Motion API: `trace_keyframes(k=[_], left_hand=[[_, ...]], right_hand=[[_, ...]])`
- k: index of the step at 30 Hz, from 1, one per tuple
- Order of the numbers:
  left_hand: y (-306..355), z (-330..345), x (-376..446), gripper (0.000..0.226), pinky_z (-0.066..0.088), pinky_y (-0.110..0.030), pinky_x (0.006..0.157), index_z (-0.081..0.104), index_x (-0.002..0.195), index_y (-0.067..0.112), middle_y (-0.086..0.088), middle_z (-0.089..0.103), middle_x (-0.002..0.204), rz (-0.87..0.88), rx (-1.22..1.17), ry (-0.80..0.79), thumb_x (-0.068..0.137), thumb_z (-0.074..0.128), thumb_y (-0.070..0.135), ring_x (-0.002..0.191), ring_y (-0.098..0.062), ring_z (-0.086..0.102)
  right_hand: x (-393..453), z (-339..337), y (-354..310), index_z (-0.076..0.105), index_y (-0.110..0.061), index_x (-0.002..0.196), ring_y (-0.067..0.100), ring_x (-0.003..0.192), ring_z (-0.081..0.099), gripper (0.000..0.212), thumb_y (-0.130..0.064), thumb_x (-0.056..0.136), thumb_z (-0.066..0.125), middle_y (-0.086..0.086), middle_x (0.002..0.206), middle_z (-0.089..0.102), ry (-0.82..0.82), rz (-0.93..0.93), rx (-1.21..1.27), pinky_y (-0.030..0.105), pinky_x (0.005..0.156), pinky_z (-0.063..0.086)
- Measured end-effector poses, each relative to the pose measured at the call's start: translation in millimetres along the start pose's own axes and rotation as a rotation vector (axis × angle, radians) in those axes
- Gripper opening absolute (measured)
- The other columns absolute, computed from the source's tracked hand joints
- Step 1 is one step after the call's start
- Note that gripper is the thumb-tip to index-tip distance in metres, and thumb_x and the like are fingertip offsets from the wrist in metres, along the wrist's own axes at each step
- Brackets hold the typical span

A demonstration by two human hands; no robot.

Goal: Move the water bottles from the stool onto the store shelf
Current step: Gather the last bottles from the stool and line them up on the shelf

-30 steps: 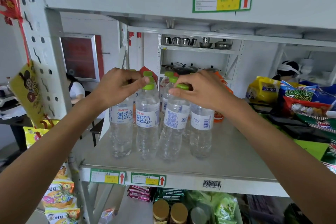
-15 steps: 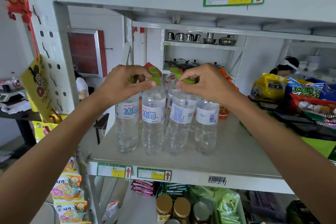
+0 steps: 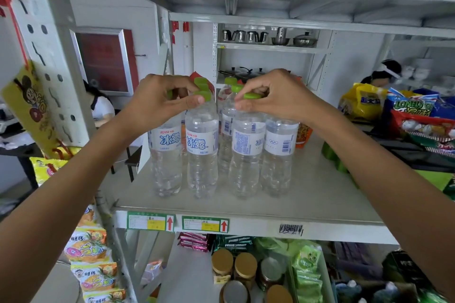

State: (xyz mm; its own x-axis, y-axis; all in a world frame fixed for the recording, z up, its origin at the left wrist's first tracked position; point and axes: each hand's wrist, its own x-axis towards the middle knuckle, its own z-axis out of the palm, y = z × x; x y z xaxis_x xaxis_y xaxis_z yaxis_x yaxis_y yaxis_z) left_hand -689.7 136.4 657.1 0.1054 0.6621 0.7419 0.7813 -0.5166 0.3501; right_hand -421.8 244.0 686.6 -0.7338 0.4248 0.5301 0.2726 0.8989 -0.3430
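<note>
Several clear water bottles with green caps and white-blue labels stand upright in a tight group on the grey store shelf. My left hand grips the caps of the two left front bottles. My right hand pinches the green cap of a right front bottle, and its palm covers the top of the rightmost bottle. More bottles stand behind, partly hidden. The stool is out of view.
Snack bags crowd the right end of the shelf, and an orange packet lies behind the bottles. A white upright post with hanging snack packs stands left. Jars and packets fill the shelf below. A person sits behind on the left.
The bottles stay on the shelf with both hands still on their caps. My view has shifted slightly closer and lower, so the group sits a little further back on the shelf.
</note>
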Motion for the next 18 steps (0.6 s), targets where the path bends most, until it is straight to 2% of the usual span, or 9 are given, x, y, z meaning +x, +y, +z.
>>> trace_keyframes(k=[3, 5, 7, 10, 14, 16, 18], left_hand=[[0.8, -1.3, -1.5, 0.041, 0.057, -0.054, 0.082, 0.080, 0.099, 0.008, -0.014, 0.077, 0.087, -0.017, 0.010, 0.005, 0.086, 0.072, 0.046, 0.083, -0.035, 0.070], [-0.6, -0.4, -2.5, 0.033, 0.058, -0.052, 0.082, 0.079, 0.098, 0.012, -0.006, 0.077, 0.087, -0.024, 0.004, 0.025, 0.091, 0.074, 0.043, 0.084, -0.031, 0.071], [-1.9, 2.9, -3.2, 0.029, 0.059, -0.051, 0.080, 0.078, 0.096, 0.015, 0.001, 0.076, 0.086, -0.030, -0.006, 0.077, 0.097, 0.069, 0.043, 0.083, -0.027, 0.071], [-3.7, 6.8, -1.0, 0.030, 0.059, -0.050, 0.078, 0.077, 0.095, 0.014, 0.000, 0.076, 0.085, -0.066, 0.007, 0.148, 0.100, 0.063, 0.041, 0.081, -0.025, 0.071], [-3.6, 10.6, -0.8, 0.028, 0.060, -0.049, 0.076, 0.078, 0.096, 0.012, -0.003, 0.078, 0.088, -0.093, 0.054, 0.236, 0.102, 0.061, 0.033, 0.081, -0.024, 0.073], [-1.9, 8.8, -0.3, 0.028, 0.060, -0.047, 0.074, 0.078, 0.096, 0.012, -0.003, 0.078, 0.089, -0.121, 0.089, 0.297, 0.102, 0.059, 0.032, 0.081, -0.023, 0.073], [-2.0, 11.5, -6.2, 0.029, 0.059, -0.046, 0.070, 0.076, 0.093, 0.011, -0.003, 0.076, 0.086, -0.130, 0.139, 0.398, 0.103, 0.058, 0.032, 0.077, -0.023, 0.070]], right_hand=[[-2.3, -1.9, -1.6, 0.084, -0.031, 0.100, 0.019, 0.056, 0.034, 0.042, -0.069, 0.082, 0.075, 0.028, 0.066, 0.055, 0.009, 0.008, -0.002, 0.031, 0.061, 0.023], [-5.3, -2.6, 0.7, 0.083, -0.028, 0.097, 0.018, 0.056, 0.038, 0.037, -0.063, 0.087, 0.076, 0.024, 0.065, 0.056, 0.049, 0.004, -0.030, 0.030, 0.060, 0.027], [-8.2, -2.3, 2.8, 0.083, -0.026, 0.097, 0.023, 0.056, 0.050, 0.044, -0.067, 0.085, 0.072, 0.016, 0.066, 0.065, 0.099, 0.006, -0.072, 0.030, 0.060, 0.035], [-13.4, -3.8, 5.1, 0.084, -0.023, 0.098, 0.027, 0.067, 0.067, 0.052, -0.070, 0.083, 0.067, 0.004, 0.073, 0.075, 0.163, 0.023, -0.080, 0.030, 0.063, 0.046], [-19.8, -0.3, 7.9, 0.082, -0.020, 0.095, 0.014, 0.074, 0.069, 0.029, -0.047, 0.098, 0.071, -0.007, 0.080, 0.077, 0.260, 0.050, 0.037, 0.034, 0.070, 0.053], [-21.4, -0.4, 10.0, 0.079, -0.023, 0.090, 0.004, 0.071, 0.066, 0.023, -0.039, 0.103, 0.068, -0.018, 0.073, 0.072, 0.341, 0.080, 0.108, 0.024, 0.067, 0.049], [-26.2, 0.7, 12.3, 0.077, -0.023, 0.093, 0.001, 0.070, 0.065, 0.020, -0.033, 0.106, 0.065, -0.017, 0.072, 0.070, 0.387, 0.086, 0.209, 0.018, 0.069, 0.050]])
